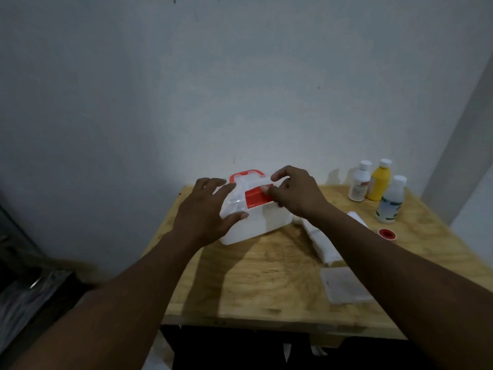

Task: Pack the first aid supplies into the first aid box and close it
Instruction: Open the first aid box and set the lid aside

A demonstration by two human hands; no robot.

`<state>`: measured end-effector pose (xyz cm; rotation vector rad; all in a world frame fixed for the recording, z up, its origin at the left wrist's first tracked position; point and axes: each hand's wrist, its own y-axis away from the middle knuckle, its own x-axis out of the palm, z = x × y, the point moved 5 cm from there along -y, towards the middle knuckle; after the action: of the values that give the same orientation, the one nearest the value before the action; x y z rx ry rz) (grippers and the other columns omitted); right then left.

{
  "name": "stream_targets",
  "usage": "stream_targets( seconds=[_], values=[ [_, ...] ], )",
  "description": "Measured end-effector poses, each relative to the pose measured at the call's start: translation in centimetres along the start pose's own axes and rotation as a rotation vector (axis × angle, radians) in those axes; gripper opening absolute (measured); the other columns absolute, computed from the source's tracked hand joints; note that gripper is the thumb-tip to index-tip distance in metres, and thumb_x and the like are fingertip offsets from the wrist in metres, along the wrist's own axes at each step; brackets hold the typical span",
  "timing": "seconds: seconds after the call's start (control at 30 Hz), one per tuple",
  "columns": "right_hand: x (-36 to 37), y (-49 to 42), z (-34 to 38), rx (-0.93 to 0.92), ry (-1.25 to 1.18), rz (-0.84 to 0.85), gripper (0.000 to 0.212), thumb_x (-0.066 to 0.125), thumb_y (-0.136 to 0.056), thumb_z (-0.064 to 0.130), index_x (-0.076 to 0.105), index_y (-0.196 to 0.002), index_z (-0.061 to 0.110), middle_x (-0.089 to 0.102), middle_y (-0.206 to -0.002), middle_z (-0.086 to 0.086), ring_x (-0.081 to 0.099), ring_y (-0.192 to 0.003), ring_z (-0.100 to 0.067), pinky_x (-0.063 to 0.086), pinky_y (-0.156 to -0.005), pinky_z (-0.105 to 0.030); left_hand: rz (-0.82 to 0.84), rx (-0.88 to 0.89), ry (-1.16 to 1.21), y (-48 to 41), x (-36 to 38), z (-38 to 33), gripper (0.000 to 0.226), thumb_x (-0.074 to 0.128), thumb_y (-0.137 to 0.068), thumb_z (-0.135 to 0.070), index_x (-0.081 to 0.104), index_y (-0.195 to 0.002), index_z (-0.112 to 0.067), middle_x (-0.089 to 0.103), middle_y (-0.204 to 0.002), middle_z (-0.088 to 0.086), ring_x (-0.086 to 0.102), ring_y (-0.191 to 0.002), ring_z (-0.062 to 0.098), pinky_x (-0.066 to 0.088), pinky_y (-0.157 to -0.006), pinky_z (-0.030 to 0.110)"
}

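A white first aid box [262, 221] with a clear lid, a red handle [246, 174] and a red front latch [256, 198] stands at the back of the wooden table [266, 276]. My left hand [206, 209] grips the box's left end, fingers spread over the lid. My right hand [293, 192] pinches the lid's edge at the latch. To the right stand three bottles: a white one [360, 184], a yellow one [378, 180] and a clear one [390, 200]. White gauze packs [324, 243], a red tape roll [387, 234] and a clear flat case [345, 285] lie on the table.
A pale wall rises right behind the table. Dark furniture with a metal part [32, 289] stands low at the left. The table's front edge [266, 320] runs close to me.
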<state>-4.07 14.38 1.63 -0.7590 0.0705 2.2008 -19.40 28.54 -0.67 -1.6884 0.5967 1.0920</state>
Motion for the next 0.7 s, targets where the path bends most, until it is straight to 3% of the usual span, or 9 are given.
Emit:
stream_targets(
  seconds=[0.07, 0.13, 0.23, 0.43, 0.57, 0.7],
  values=[
    [-0.8, -0.4, -0.5, -0.024, 0.118, -0.115, 0.061, 0.078, -0.069, 0.060, 0.058, -0.109, 0.019, 0.063, -0.093, 0.001, 0.062, -0.087, -0.016, 0.049, -0.071, -0.031, -0.012, 0.013, 0.016, 0.1, -0.2, 0.3, 0.077, 0.060, -0.083, -0.069, 0.052, -0.144, -0.021, 0.054, -0.146, 0.002, 0.043, -0.136, 0.025, 0.049, -0.097, 0.042],
    [-1.0, -0.7, -1.1, 0.011, 0.169, -0.148, 0.083, 0.073, -0.059, 0.076, 0.053, -0.119, 0.022, 0.057, -0.113, -0.004, 0.055, -0.108, -0.022, 0.050, -0.089, -0.039, -0.034, 0.022, 0.031, 0.1, -0.4, 0.7, 0.076, 0.057, -0.083, -0.069, 0.054, -0.142, -0.021, 0.058, -0.143, 0.001, 0.047, -0.133, 0.024, 0.049, -0.097, 0.041],
    [-0.7, -0.9, -1.9, 0.058, 0.163, -0.093, 0.096, 0.068, -0.058, 0.081, 0.047, -0.131, 0.024, 0.046, -0.134, -0.009, 0.042, -0.129, -0.028, 0.043, -0.104, -0.049, -0.054, 0.025, 0.068, 0.0, -0.7, 1.1, 0.073, 0.056, -0.083, -0.069, 0.057, -0.139, -0.022, 0.061, -0.139, -0.001, 0.050, -0.129, 0.022, 0.050, -0.096, 0.042],
    [-0.7, -0.7, -1.2, -0.042, 0.122, -0.176, 0.091, 0.060, -0.050, 0.091, 0.055, -0.112, 0.025, 0.059, -0.112, 0.000, 0.057, -0.105, -0.018, 0.052, -0.090, -0.044, -0.071, 0.015, 0.151, 0.0, -1.2, 1.6, 0.069, 0.051, -0.084, -0.070, 0.059, -0.136, -0.026, 0.063, -0.136, -0.004, 0.050, -0.127, 0.018, 0.054, -0.094, 0.044],
    [-1.1, -0.4, -0.1, -0.062, 0.140, -0.246, 0.088, 0.054, -0.051, 0.095, 0.055, -0.108, 0.027, 0.057, -0.108, 0.001, 0.058, -0.103, -0.018, 0.052, -0.089, -0.046, -0.122, -0.001, 0.191, -0.1, -2.3, 1.4, 0.069, 0.046, -0.086, -0.068, 0.057, -0.139, -0.026, 0.062, -0.136, -0.005, 0.049, -0.127, 0.015, 0.052, -0.094, 0.040],
    [-1.8, -0.9, 1.0, -0.066, 0.108, -0.300, 0.084, 0.052, -0.055, 0.094, 0.056, -0.105, 0.026, 0.055, -0.108, 0.000, 0.057, -0.105, -0.021, 0.051, -0.090, -0.046, -0.246, -0.040, 0.242, -0.7, -3.7, 1.0, 0.057, 0.055, -0.091, -0.056, 0.058, -0.136, -0.023, 0.066, -0.130, 0.000, 0.058, -0.120, 0.019, 0.054, -0.092, 0.039]
  ],
)
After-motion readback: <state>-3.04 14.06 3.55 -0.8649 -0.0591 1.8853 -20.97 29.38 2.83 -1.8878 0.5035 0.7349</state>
